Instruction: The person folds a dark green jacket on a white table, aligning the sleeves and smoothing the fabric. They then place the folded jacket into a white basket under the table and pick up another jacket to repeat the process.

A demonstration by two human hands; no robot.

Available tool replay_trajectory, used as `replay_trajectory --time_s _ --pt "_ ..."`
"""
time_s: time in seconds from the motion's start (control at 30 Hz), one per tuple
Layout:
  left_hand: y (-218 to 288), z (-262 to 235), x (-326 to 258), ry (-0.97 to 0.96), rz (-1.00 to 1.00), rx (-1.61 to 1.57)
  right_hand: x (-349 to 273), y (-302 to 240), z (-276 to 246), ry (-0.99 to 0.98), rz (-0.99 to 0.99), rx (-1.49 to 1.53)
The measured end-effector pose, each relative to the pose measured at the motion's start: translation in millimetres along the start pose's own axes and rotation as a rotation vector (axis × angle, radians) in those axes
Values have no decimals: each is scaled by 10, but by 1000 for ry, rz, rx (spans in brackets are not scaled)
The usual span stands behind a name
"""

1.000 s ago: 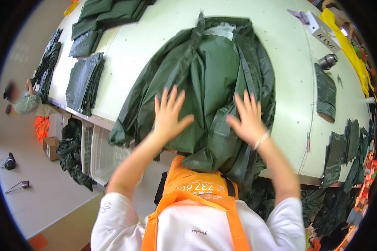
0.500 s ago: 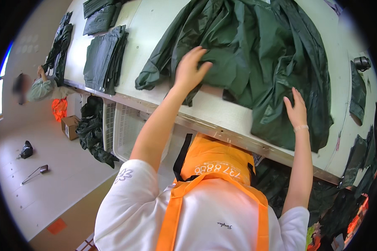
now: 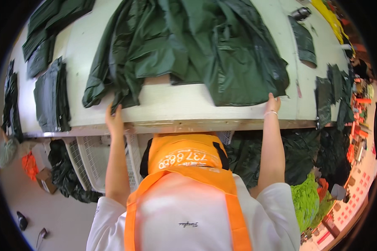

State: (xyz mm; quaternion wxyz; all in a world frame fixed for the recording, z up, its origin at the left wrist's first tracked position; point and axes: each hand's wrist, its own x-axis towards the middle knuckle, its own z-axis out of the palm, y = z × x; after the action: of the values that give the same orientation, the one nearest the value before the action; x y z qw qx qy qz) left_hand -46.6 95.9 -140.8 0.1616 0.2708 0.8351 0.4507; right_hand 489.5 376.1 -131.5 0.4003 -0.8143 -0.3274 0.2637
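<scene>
Jacket, dark green, lies spread on the white desk with its lower edge toward the person and its upper part running out of view. A second ago its lower part hung over the front of the desk down to the orange apron; now the whole visible hem lies on the desk, with a bare strip between it and the metal-trimmed front edge.

The hands have changed place too: earlier they were spread palm-down on the middle of the cloth, and now both are at the hem, wide apart. The left hand is at the left bottom corner, thumb and finger slightly parted with cloth between them; whether this grip is closed firmly, I cannot tell. The right hand, with a bracelet at its wrist, has its fingertips drawn together, its grip pinching the right bottom corner.

Folded green garments lie to the left, apart from the jacket.
</scene>
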Motion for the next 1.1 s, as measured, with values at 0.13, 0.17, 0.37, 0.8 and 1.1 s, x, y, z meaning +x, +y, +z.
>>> replay_trajectory --time_s 0.13,0.17,0.37,0.8,1.1 --pt "-130 -81 131 -56 -108 -95 557 303 -187 79 42 149" --pt "-177 -103 157 -16 -98 -74 700 334 -271 -5 179 305" --pt "1152 281 -171 254 454 319 747 242 -502 -281 213 502" --pt "3090 2742 -1519 -1264 -371 -661 -389 -695 -844 -531 -1252 -45" --pt "3049 2797 -1472 -1096 -714 -760 1750 -194 -830 -33 -1011 -417"
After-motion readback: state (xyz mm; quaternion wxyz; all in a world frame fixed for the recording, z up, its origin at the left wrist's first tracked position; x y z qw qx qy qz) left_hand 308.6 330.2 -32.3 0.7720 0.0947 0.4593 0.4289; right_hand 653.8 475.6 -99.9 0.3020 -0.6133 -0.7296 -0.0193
